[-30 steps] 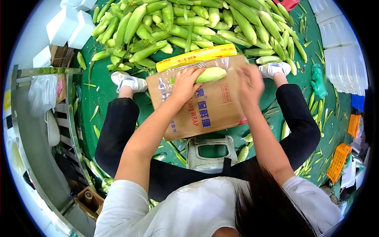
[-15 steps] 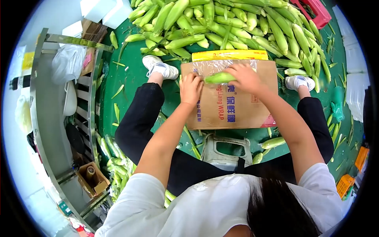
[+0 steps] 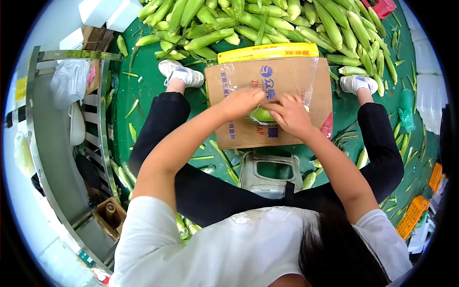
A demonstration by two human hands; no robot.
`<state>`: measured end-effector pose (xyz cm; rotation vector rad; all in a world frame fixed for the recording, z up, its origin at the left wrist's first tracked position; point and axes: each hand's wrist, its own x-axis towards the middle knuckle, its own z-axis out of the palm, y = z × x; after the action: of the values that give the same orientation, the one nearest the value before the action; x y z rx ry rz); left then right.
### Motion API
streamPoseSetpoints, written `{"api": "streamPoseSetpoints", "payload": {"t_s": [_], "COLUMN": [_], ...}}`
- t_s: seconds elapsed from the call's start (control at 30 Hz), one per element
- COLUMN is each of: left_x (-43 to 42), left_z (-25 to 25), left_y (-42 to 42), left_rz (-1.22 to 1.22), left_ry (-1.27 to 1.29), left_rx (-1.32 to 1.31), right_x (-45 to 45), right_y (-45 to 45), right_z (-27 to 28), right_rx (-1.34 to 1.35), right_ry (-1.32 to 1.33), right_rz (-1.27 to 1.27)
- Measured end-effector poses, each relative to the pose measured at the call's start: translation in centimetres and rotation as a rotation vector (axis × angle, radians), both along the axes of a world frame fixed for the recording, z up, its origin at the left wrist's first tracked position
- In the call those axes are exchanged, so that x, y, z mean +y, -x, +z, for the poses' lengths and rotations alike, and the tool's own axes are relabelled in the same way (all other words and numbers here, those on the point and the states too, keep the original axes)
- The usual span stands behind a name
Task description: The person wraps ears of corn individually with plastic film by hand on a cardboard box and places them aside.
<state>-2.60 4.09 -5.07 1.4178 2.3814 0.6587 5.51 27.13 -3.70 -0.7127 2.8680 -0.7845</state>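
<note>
A green ear of corn in its husk [image 3: 263, 115] lies on the cardboard box [image 3: 234, 129] between my knees, partly hidden by my hands. Clear plastic wrap [image 3: 310, 79] stretches down over the box from the yellow wrap roll [image 3: 267, 51] at its far edge. My left hand [image 3: 245, 101] is closed at the upper left of the ear, its fingers pinching the wrap. From the right, my right hand [image 3: 291, 114] grips the ear and the film around it, with its fingertips close to those of my left hand.
A large heap of unwrapped corn [image 3: 267, 21] covers the floor beyond the box. A plastic stool [image 3: 270, 179] stands between my legs. To the left is a metal rack [image 3: 36, 158]; wrapped ears [image 3: 187, 227] lie near my left thigh.
Both hands have come nearer to me along the box with the ear, drawing wrap from the roll. My left hand has moved from the ear's end to over its upper side.
</note>
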Motion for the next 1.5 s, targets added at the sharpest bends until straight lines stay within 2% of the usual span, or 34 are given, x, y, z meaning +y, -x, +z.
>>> {"api": "streamPoseSetpoints", "payload": {"t_s": [0.03, 0.1, 0.17, 0.23, 0.3, 0.33, 0.43, 0.5, 0.53, 0.57, 0.6, 0.63, 0.67, 0.7, 0.77, 0.87, 0.97, 1.07, 1.1, 1.17, 1.23, 1.27, 1.37, 1.43, 1.5], "left_x": [1.1, 1.5, 1.7, 1.2, -0.4, -0.3, 2.0, 5.3, 6.9, 8.2, 9.6, 10.0, 9.9, 9.8, 9.7, 10.1, 9.7, 9.6, 9.8, 10.0, 9.9, 9.8, 9.9, 9.8, 9.8], "left_z": [-2.4, -5.0, -3.1, -3.4, -3.3, -1.9, 0.5, 1.1, 0.2, -0.4, -2.7, -5.0, -5.9, -6.2, -5.7, -5.0, -4.6, -5.0, -4.9, -3.3, -3.7, -3.8, -2.5, -2.3, -3.7], "left_y": [1.6, 3.6, 5.8, 10.0, 13.8, 14.8, 16.4, 15.9, 15.3, 14.3, 12.5, 11.0, 9.2, 8.0, 7.2, 4.1, 2.4, 1.1, 1.4, 1.3, 1.0, 0.9, 0.5, 0.1, 0.8], "left_rz": [-0.097, -0.081, 0.188, 0.638, 0.823, 0.813, 0.66, 0.454, 0.294, 0.16, 0.09, 0.055, 0.045, 0.047, 0.054, 0.061, 0.063, 0.082, 0.089, 0.094, 0.097, 0.094, 0.096, 0.079, 0.089], "left_ry": [0.001, -0.102, -0.156, -0.321, -0.465, -0.528, -0.475, -0.381, -0.357, -0.324, -0.108, 0.022, 0.019, 0.01, 0.018, 0.044, 0.033, 0.02, 0.015, 0.027, 0.02, 0.03, -0.003, 0.032, 0.05], "left_rx": [0.062, 0.196, 0.385, 0.405, 0.139, 0.06, -0.183, -0.347, -0.24, -0.311, -0.005, -0.01, 0.117, 0.25, 0.272, 0.308, 0.302, 0.278, 0.28, 0.26, 0.288, 0.316, 0.241, 0.252, 0.286], "right_x": [-0.3, -1.4, -1.5, -1.5, -1.6, -1.8, -4.3, -4.1, -3.8, -3.6, -3.3, -2.7, -2.7, -2.4, -3.0, -4.8, -4.6, -3.7, -2.8, -1.8, -1.0, -1.1, -3.6, -4.9, -5.0], "right_y": [0.7, 3.0, 7.4, 11.3, 13.3, 13.8, 8.9, 8.2, 8.0, 7.9, 7.9, 8.0, 7.7, 6.6, 6.8, 7.1, 4.4, 2.2, 0.0, -2.8, -3.4, -3.0, 1.1, 0.2, -3.8], "right_z": [-0.3, -2.2, -4.0, -4.7, -1.9, -0.9, -1.4, -2.2, -2.4, -2.4, -2.4, -2.2, -1.6, -2.1, 1.2, 2.5, 3.6, 4.9, 5.0, 3.5, 1.4, 1.4, 2.5, 0.8, 3.3], "right_rx": [0.11, 0.223, 0.311, 0.31, -0.149, -0.379, 0.047, 0.127, 0.171, 0.088, 0.007, -0.07, -0.266, -0.17, -0.498, -0.682, -0.619, -0.616, -0.376, -0.222, -0.304, -0.385, -0.882, -1.302, -1.627], "right_ry": [-0.025, -0.131, -0.158, -0.136, -0.001, 0.065, -0.277, -0.285, -0.289, -0.276, -0.264, -0.253, -0.221, -0.075, -0.131, -0.411, -0.326, -0.264, -0.027, -0.136, -0.318, -0.278, -0.42, -0.289, 0.017], "right_rz": [-0.017, -0.226, -0.41, -0.56, -0.512, -0.476, -0.055, -0.028, -0.015, 0.041, 0.092, 0.14, 0.213, 0.199, 0.167, 0.327, 0.361, 0.235, 0.096, -0.107, -0.166, -0.127, 0.289, 0.414, 0.375]}}
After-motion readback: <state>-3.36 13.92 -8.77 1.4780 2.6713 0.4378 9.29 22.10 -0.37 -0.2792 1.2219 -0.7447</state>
